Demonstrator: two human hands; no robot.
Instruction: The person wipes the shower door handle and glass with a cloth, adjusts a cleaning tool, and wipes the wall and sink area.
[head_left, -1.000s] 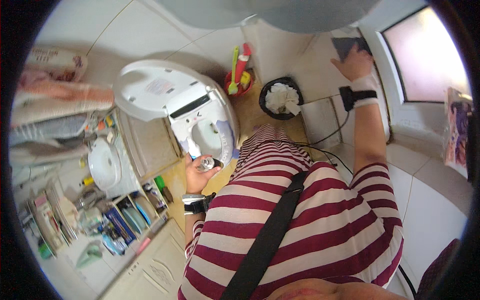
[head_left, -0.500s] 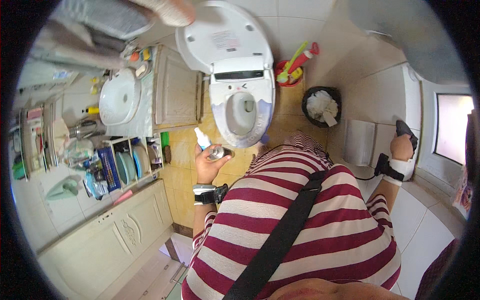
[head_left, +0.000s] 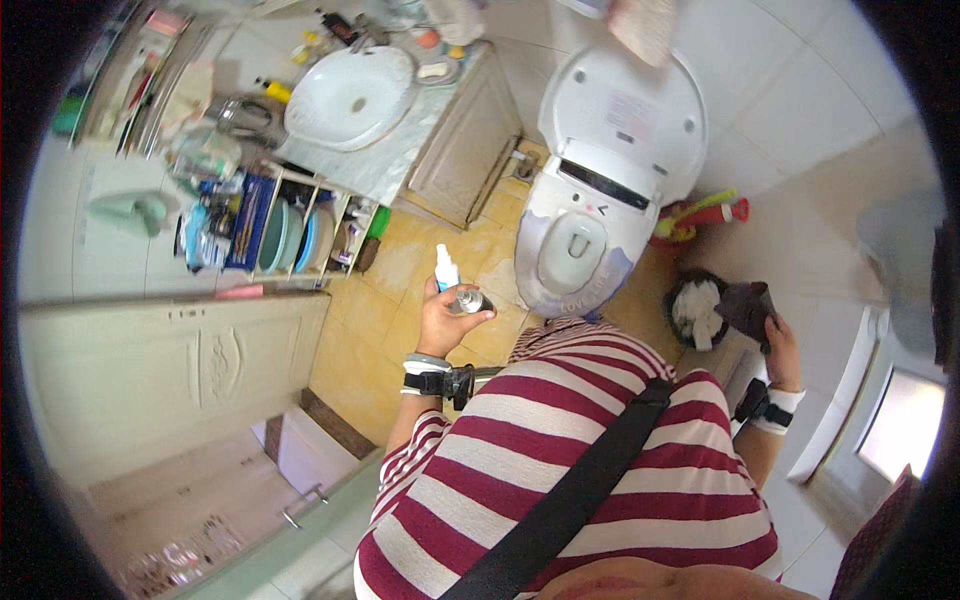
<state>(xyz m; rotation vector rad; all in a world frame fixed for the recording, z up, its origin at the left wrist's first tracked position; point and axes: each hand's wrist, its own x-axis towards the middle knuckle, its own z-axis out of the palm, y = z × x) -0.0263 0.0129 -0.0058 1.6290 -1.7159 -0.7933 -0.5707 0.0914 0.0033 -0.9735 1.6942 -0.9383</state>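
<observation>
My left hand (head_left: 445, 325) is closed around two containers in front of my body. One is a slim white pump bottle (head_left: 446, 266) with a bluish label; the other is a small dark bottle with a silvery top (head_left: 470, 300), tilted to the right. Out to the right, my right hand (head_left: 783, 357) grips a dark grey, flat piece that looks like folded cloth (head_left: 745, 310). It hangs beside the black waste bin (head_left: 683, 335), partly overlapping its rim in the picture. White crumpled paper (head_left: 697, 305) lies in that bin.
Ahead stands a toilet (head_left: 575, 250), its lid (head_left: 630, 110) raised. A red container with brushes (head_left: 690, 222) sits right of it. The washbasin (head_left: 350, 95) and a shelf rack with basins (head_left: 285, 235) are at the left. A bright window (head_left: 900, 425) is at the right.
My view has turned left. My right hand, with the dark piece, has come from beside the window to the bin. My left hand keeps both containers.
</observation>
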